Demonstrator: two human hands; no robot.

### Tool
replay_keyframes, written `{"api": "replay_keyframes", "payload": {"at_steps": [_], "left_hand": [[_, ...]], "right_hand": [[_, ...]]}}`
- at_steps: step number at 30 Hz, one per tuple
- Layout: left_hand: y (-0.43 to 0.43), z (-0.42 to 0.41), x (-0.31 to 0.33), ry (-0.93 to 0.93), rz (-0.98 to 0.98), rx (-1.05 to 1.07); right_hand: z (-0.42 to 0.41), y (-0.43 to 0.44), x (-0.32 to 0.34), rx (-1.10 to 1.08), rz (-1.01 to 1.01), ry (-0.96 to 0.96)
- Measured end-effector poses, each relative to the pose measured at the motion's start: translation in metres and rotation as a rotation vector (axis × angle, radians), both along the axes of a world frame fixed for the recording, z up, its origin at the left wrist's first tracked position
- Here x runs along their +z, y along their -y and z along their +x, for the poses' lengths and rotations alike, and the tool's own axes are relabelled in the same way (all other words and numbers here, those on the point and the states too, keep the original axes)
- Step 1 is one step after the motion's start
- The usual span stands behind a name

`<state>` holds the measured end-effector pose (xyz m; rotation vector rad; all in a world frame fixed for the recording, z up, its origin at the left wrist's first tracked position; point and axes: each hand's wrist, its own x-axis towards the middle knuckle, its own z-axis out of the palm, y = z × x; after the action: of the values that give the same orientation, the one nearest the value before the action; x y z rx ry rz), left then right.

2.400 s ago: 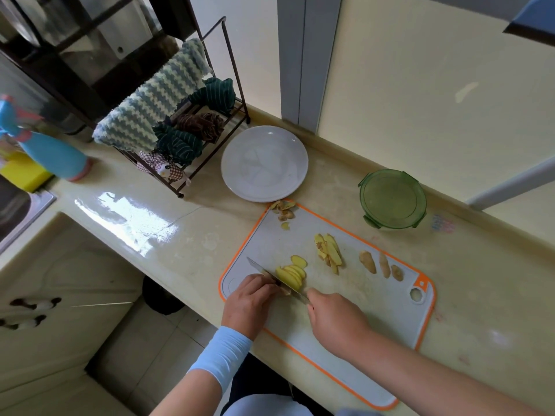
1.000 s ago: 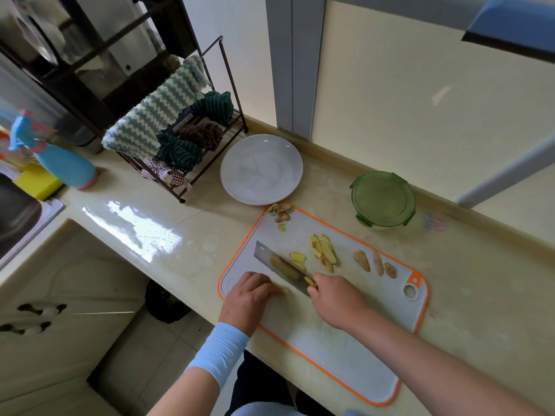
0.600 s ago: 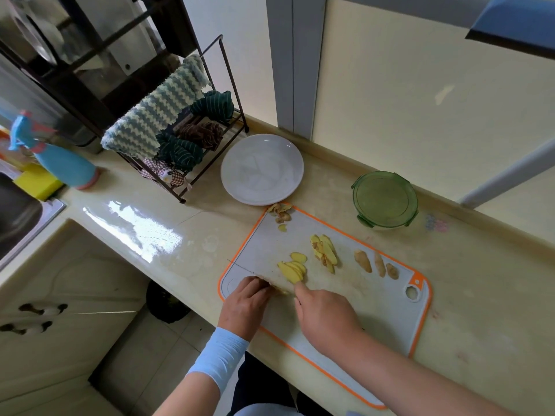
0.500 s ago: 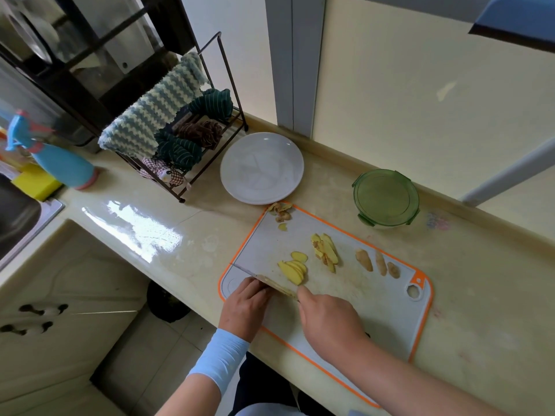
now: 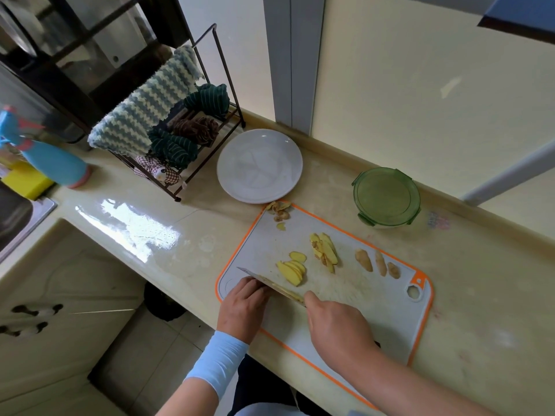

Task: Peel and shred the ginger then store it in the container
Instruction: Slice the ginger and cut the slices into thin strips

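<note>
Head | right hand [image 5: 336, 322] grips knife [image 5: 270, 285] | left hand [image 5: 243, 307] curled against blade, contents hidden

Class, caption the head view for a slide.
Right hand holds a knife by ginger slices on the cutting board, left hand alongside.

This is a home kitchen. A glossy cream stone surface [image 5: 168, 250] runs along the wall, with the edge of a steel sink [image 5: 18, 217] at its far left, a yellow sponge [image 5: 25, 183] and a blue spray bottle [image 5: 57, 166] beside it. A wire rack [image 5: 177, 198] holds dishcloths [image 5: 144, 115], and a white plate [image 5: 259, 166] and a green lidded container [image 5: 386, 197] stand near the wall. A cutting board [image 5: 375, 304] carries ginger slices [image 5: 292, 271] and a knife [image 5: 270, 285]. Below are cream cabinet doors [image 5: 60, 280] and a tiled floor [image 5: 144, 364].
</note>
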<state>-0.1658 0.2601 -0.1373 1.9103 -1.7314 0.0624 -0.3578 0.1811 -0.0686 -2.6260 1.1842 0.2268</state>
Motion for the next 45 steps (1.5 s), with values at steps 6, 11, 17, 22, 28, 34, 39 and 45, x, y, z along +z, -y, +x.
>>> {"api": "replay_keyframes", "payload": {"at_steps": [6, 11, 17, 22, 28, 34, 39, 45], "left_hand": [[0.001, 0.002, 0.010, -0.019, 0.039, -0.022], [-0.005, 0.006, 0.038, -0.002, -0.063, -0.168], [0.039, 0.019, 0.084, -0.085, 0.037, -0.044], [0.090, 0.032, 0.099, -0.235, 0.655, -0.147], [0.103, 0.041, 0.107, -0.377, 0.918, -0.214], [0.101, 0.048, 0.100, -0.328, 0.929, -0.127], [0.088, 0.089, 0.101, -0.771, 0.664, 0.329], [0.072, 0.084, 0.096, -0.982, 0.675, 0.306]], "right_hand": [[-0.003, 0.010, 0.000, 0.067, -0.112, 0.039], [-0.002, 0.019, 0.006, 0.017, -0.166, 0.135], [0.000, 0.028, 0.009, 0.075, -0.194, 0.171], [0.003, 0.029, 0.016, 0.149, -0.238, 0.232], [0.001, 0.031, 0.019, 0.190, -0.254, 0.242], [-0.001, 0.029, 0.025, 0.209, -0.238, 0.258], [-0.011, 0.042, 0.032, 0.030, -0.096, 0.255], [-0.010, 0.054, 0.040, -0.388, 0.214, 0.315]]}}
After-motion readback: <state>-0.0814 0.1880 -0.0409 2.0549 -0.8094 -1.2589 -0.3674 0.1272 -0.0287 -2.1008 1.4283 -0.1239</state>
